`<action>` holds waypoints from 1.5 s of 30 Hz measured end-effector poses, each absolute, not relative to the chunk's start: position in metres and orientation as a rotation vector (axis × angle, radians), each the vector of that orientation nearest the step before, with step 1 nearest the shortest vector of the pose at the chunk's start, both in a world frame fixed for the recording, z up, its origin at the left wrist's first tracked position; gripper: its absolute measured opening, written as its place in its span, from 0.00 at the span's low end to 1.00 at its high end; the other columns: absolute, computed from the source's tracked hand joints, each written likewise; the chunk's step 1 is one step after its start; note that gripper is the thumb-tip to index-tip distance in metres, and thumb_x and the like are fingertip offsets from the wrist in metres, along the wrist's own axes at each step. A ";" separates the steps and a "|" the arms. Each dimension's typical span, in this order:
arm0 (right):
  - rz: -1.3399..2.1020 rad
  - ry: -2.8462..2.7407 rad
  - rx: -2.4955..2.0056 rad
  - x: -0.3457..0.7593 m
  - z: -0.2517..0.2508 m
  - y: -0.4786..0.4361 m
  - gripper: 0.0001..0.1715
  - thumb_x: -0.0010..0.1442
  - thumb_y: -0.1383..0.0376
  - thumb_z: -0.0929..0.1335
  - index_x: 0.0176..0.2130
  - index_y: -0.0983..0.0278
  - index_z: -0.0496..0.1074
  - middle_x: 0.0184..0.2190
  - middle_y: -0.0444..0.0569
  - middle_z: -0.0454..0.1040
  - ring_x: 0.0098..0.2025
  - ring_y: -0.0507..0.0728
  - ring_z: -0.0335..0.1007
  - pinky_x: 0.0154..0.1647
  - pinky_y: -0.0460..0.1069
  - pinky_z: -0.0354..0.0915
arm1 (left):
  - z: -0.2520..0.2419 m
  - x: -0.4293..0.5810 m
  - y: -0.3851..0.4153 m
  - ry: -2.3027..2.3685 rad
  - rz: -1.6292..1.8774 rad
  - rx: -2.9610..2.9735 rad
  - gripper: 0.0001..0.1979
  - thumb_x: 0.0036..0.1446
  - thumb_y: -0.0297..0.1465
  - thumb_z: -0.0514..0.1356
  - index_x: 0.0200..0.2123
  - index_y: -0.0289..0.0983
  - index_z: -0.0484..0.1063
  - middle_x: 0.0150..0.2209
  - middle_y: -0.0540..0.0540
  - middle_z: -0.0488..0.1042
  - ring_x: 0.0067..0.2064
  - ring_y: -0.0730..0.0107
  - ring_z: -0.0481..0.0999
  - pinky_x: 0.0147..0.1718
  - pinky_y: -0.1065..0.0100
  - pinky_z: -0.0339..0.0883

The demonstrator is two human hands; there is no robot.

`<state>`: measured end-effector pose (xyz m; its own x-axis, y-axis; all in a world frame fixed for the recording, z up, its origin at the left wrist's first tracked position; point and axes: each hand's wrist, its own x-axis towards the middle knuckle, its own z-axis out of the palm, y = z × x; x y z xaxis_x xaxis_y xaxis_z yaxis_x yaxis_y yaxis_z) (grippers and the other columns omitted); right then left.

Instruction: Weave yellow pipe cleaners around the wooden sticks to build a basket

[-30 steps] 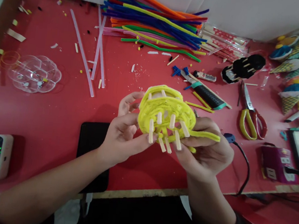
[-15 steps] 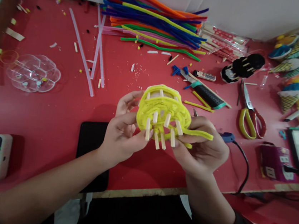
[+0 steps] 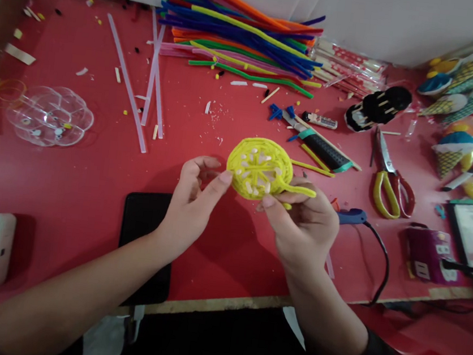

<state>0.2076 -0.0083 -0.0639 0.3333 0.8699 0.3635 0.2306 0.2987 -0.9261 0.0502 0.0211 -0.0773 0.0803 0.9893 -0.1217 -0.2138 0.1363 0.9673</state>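
- The left hand [image 3: 191, 198] pinches the left rim of a yellow pipe-cleaner basket [image 3: 258, 168] between thumb and fingertips, so its grip is closed on that edge.
- The right hand [image 3: 304, 219] holds the basket's right side from below, its grip narrow, with the thumb tip against the underside.
- The basket sits between the two grips, raised just over the red table [image 3: 69, 181], its opening turned toward the camera; pale stick spokes show inside the woven yellow rounds.
- A loose yellow pipe-cleaner tail [image 3: 301, 191] sticks out from the basket over the right hand's fingers.
- Just beyond the right grip lie a craft knife [image 3: 325, 150] and, further right, yellow-handled scissors [image 3: 390, 178].
- Beside the right hand, on its outer side, rests a blue glue gun [image 3: 351, 216] with a black cord.
- Well beyond both grips lies a heap of coloured pipe cleaners [image 3: 244, 36].
- Far to the left of the left grip stands a clear flower-shaped tray [image 3: 49, 116], with clear glue sticks [image 3: 127, 85] nearer.
- Below the left wrist lies a black phone [image 3: 146, 218].
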 end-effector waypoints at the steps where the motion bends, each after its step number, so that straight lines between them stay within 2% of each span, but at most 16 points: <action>1: 0.621 -1.131 -1.236 0.206 -0.066 -0.009 0.10 0.56 0.71 0.74 0.29 0.60 0.72 0.30 0.40 0.74 0.28 0.49 0.74 0.26 0.45 0.72 | -0.076 0.050 0.020 1.061 1.127 0.904 0.13 0.62 0.43 0.67 0.38 0.40 0.73 0.36 0.49 0.74 0.36 0.71 0.75 0.35 0.69 0.74; 3: 0.701 -1.045 -1.235 0.204 -0.070 -0.010 0.09 0.56 0.71 0.75 0.29 0.60 0.72 0.29 0.39 0.74 0.26 0.48 0.74 0.26 0.44 0.73 | -0.071 0.051 0.018 1.015 0.995 0.786 0.15 0.60 0.43 0.69 0.31 0.39 0.73 0.26 0.52 0.70 0.27 0.74 0.71 0.27 0.72 0.70; 5: 0.773 -0.991 -1.222 0.202 -0.073 -0.010 0.09 0.56 0.71 0.75 0.29 0.60 0.73 0.29 0.38 0.75 0.26 0.48 0.76 0.27 0.44 0.73 | -0.065 0.053 0.016 0.949 0.893 0.727 0.16 0.56 0.42 0.71 0.28 0.38 0.74 0.22 0.54 0.68 0.24 0.75 0.69 0.23 0.73 0.68; 12: 0.890 -0.895 -1.144 0.200 -0.078 -0.012 0.09 0.57 0.71 0.76 0.31 0.60 0.75 0.31 0.38 0.77 0.28 0.48 0.78 0.30 0.44 0.75 | -0.059 0.056 0.017 0.956 0.910 0.541 0.17 0.46 0.37 0.78 0.35 0.38 0.78 0.26 0.55 0.72 0.23 0.79 0.68 0.20 0.74 0.73; 15: 0.918 -0.914 -1.130 0.199 -0.080 -0.012 0.08 0.57 0.69 0.76 0.32 0.60 0.75 0.31 0.38 0.76 0.29 0.49 0.78 0.31 0.45 0.76 | -0.060 0.055 0.017 0.915 0.882 0.557 0.14 0.47 0.37 0.77 0.32 0.38 0.80 0.26 0.55 0.73 0.22 0.81 0.66 0.20 0.75 0.71; 17: 0.909 -0.935 -1.146 0.198 -0.081 -0.012 0.08 0.58 0.68 0.76 0.31 0.60 0.74 0.32 0.39 0.76 0.30 0.49 0.77 0.31 0.45 0.76 | -0.062 0.054 0.017 0.885 0.901 0.598 0.12 0.49 0.38 0.77 0.32 0.40 0.81 0.27 0.54 0.75 0.24 0.79 0.68 0.21 0.74 0.71; 21: 0.830 -1.063 -1.220 0.198 -0.079 -0.012 0.08 0.58 0.66 0.76 0.30 0.60 0.74 0.32 0.40 0.73 0.31 0.49 0.75 0.31 0.46 0.74 | -0.070 0.055 0.015 0.900 1.032 0.758 0.08 0.54 0.38 0.74 0.35 0.43 0.84 0.37 0.50 0.78 0.35 0.71 0.77 0.29 0.71 0.75; 25: 0.760 -1.241 -1.280 0.203 -0.072 -0.012 0.08 0.59 0.66 0.75 0.32 0.60 0.72 0.34 0.42 0.73 0.35 0.51 0.73 0.33 0.48 0.71 | -0.074 0.053 0.014 0.968 1.133 0.954 0.06 0.59 0.38 0.71 0.36 0.42 0.83 0.44 0.48 0.74 0.41 0.68 0.76 0.34 0.68 0.77; 28: 0.594 -1.359 -1.294 0.214 -0.066 -0.013 0.12 0.59 0.61 0.75 0.32 0.59 0.69 0.33 0.43 0.68 0.38 0.54 0.68 0.37 0.52 0.66 | -0.073 0.049 0.014 1.058 1.129 1.096 0.08 0.63 0.38 0.68 0.35 0.41 0.81 0.43 0.46 0.74 0.44 0.65 0.75 0.39 0.65 0.76; 31: 0.329 -1.450 -1.222 0.226 -0.057 -0.013 0.13 0.58 0.58 0.76 0.35 0.58 0.70 0.33 0.44 0.67 0.39 0.57 0.67 0.40 0.55 0.64 | -0.072 0.048 0.014 1.101 1.120 1.219 0.08 0.66 0.38 0.65 0.36 0.41 0.78 0.40 0.46 0.75 0.43 0.65 0.75 0.44 0.63 0.73; 34: 0.139 -1.655 -1.195 0.232 -0.047 -0.013 0.14 0.55 0.63 0.79 0.40 0.56 0.75 0.37 0.46 0.73 0.39 0.58 0.70 0.41 0.57 0.66 | -0.072 0.048 0.015 1.038 1.144 1.303 0.06 0.67 0.36 0.63 0.38 0.41 0.77 0.39 0.47 0.75 0.41 0.66 0.75 0.43 0.64 0.72; 37: 0.090 -1.823 -1.249 0.228 -0.037 -0.013 0.13 0.57 0.66 0.78 0.43 0.54 0.78 0.37 0.46 0.78 0.38 0.59 0.73 0.42 0.59 0.68 | -0.072 0.049 0.015 1.000 1.174 1.429 0.05 0.67 0.33 0.62 0.37 0.40 0.75 0.37 0.48 0.74 0.39 0.68 0.74 0.39 0.67 0.70; 41: 0.056 -1.865 -1.285 0.219 -0.030 -0.013 0.11 0.62 0.69 0.75 0.43 0.54 0.78 0.35 0.44 0.79 0.36 0.57 0.74 0.41 0.58 0.70 | -0.070 0.047 0.016 1.023 1.146 1.603 0.06 0.67 0.30 0.62 0.35 0.39 0.73 0.36 0.48 0.74 0.37 0.70 0.74 0.38 0.68 0.69; 45: -0.018 -1.873 -1.286 0.215 -0.029 -0.013 0.10 0.62 0.71 0.75 0.41 0.58 0.77 0.34 0.44 0.79 0.35 0.55 0.75 0.41 0.56 0.70 | -0.068 0.045 0.015 1.032 1.113 1.665 0.05 0.67 0.28 0.62 0.35 0.39 0.73 0.35 0.49 0.75 0.37 0.70 0.75 0.38 0.69 0.70</action>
<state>0.2153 -0.0125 -0.0290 -0.1186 0.7616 0.6371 0.7735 0.4731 -0.4216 0.0454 0.0151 -0.0684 0.2602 0.9353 0.2399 0.1687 -0.2887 0.9424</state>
